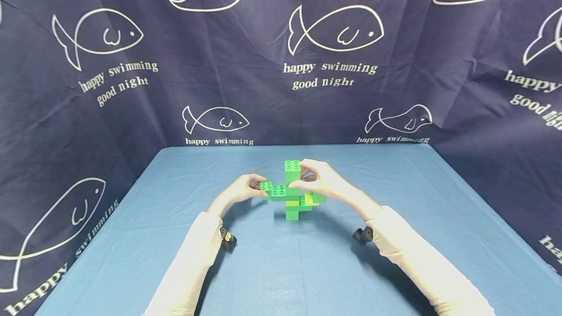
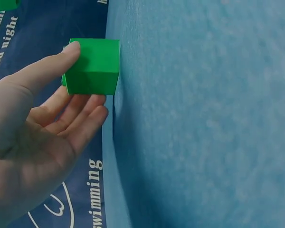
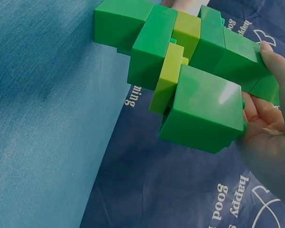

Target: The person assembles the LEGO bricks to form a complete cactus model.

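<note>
A figure built from green and yellow-green toy bricks (image 1: 291, 214) stands upright in the middle of the table, with short arms out to both sides. Around the upper part of its tall green column (image 3: 237, 54), my right hand (image 1: 320, 177) has its thumb on the near side and its fingers behind. My left hand (image 1: 243, 188) pinches a green brick (image 2: 94, 66) between thumb and fingers at the figure's left end. That brick sits right beside the left arm's other brick (image 1: 278, 191); whether they are joined I cannot tell.
A blue cloth covers the table (image 1: 281, 267). Dark blue curtains (image 1: 263, 96) with white fish drawings and lettering hang behind and along both sides. Small black cameras are strapped at the left wrist (image 1: 227, 240) and the right wrist (image 1: 362, 234).
</note>
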The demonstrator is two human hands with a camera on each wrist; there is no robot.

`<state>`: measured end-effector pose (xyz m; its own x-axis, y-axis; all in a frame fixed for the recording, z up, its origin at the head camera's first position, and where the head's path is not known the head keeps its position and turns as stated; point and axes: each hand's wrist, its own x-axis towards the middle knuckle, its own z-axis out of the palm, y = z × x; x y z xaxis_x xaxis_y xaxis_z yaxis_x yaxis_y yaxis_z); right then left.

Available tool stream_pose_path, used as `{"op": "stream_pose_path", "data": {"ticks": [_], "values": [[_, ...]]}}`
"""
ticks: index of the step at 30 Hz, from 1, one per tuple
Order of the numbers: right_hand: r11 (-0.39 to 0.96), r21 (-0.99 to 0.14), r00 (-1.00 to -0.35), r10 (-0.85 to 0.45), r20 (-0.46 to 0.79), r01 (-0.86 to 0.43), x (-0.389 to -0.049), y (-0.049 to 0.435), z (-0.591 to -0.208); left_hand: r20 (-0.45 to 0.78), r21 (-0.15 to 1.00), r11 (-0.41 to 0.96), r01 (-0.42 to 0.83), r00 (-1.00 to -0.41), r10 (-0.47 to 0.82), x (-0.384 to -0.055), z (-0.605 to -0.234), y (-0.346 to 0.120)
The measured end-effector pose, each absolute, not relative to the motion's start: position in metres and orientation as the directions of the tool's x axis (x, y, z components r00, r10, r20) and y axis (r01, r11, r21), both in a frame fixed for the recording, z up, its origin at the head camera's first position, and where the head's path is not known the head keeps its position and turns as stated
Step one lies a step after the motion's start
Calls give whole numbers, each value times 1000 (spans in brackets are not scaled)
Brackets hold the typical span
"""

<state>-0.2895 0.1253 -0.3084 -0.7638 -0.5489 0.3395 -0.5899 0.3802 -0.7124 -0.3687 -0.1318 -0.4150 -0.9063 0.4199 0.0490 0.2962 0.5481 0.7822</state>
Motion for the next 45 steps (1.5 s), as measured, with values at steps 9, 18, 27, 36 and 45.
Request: {"op": "stream_pose_path", "data": {"ticks": [9, 18, 27, 36, 45], "values": [[382, -702, -761, -543, 355, -601, -290, 124, -310, 61, 765, 564, 310, -907, 417, -367, -415, -130], [388, -706, -768, -537, 350, -593, -289, 125, -310, 91, 771, 536, 344, -893, 441, -365, -414, -134], [397, -693, -763, -542, 352, -602, -290, 126, -311, 78, 786, 533, 314, -905, 419, -361, -410, -137], [383, -691, -756, -539, 372, -614, -318, 131, -342, 103, 788, 527, 318, -912, 397, -356, -406, -140], [372, -685, -746, -543, 387, -626, -319, 131, -342, 142, 809, 477, 344, -901, 409, -349, -394, -140]]}}
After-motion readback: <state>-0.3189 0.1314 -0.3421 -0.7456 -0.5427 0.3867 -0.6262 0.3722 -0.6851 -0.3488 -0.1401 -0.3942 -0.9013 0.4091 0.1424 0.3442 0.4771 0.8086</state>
